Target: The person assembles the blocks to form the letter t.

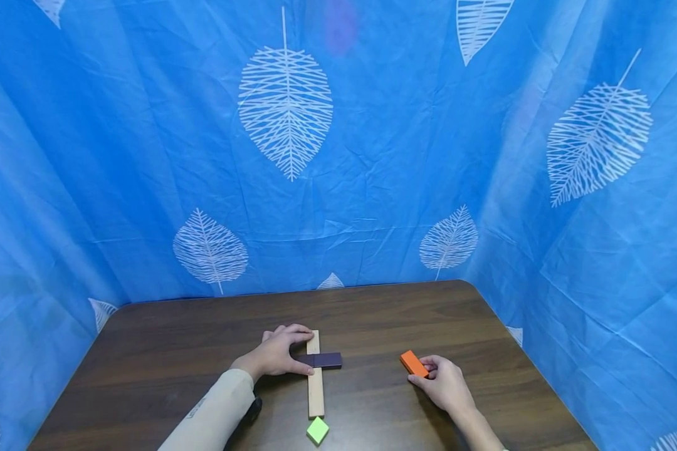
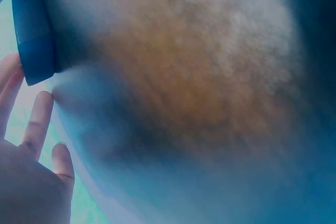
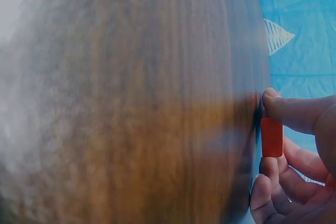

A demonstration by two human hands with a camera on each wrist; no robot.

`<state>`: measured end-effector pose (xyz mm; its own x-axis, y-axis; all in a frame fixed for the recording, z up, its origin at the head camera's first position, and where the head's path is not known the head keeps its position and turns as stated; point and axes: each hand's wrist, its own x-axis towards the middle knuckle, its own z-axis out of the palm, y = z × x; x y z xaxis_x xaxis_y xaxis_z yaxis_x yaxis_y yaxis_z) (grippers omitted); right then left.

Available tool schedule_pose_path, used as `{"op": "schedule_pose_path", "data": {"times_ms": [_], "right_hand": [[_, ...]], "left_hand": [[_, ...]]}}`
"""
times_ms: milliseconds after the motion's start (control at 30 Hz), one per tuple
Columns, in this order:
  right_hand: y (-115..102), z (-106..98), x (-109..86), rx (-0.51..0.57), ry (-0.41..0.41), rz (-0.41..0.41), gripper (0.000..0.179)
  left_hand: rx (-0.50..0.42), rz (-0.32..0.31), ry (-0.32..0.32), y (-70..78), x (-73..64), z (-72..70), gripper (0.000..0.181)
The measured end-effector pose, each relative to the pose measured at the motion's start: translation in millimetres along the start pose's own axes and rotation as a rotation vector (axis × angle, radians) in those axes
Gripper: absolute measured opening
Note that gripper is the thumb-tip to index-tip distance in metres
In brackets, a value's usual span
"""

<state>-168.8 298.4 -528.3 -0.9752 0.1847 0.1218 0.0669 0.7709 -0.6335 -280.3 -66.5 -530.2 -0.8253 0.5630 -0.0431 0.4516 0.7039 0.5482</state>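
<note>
In the head view, my left hand is spread beside a long pale wooden strip. Its thumb lies along the near side of dark purple blocks that cross the strip, and a forefinger reaches the strip's far part. A dark block appears at the left wrist view's upper left, with fingers at its lower end. Whether they press on it is unclear. To the right, my right hand pinches an orange block between thumb and fingers; the right wrist view shows this orange block too.
A light green block sits at the near end of the pale strip. All of this is on a brown wooden table. Blue curtains with white leaf prints hang behind the table and along its sides.
</note>
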Motion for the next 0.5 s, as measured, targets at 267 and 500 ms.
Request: {"op": "schedule_pose_path", "data": {"times_ms": [267,500], "right_hand": [[0.7,-0.8,1.6,-0.011,-0.033,0.014,0.04],[-5.0,-0.6,-0.6,0.017,-0.043,-0.008,0.039]], "left_hand": [[0.004,0.008,0.004,0.2,-0.3,-0.1,0.078],[0.003,0.009,0.004,0.1,-0.5,-1.0,0.078]]}}
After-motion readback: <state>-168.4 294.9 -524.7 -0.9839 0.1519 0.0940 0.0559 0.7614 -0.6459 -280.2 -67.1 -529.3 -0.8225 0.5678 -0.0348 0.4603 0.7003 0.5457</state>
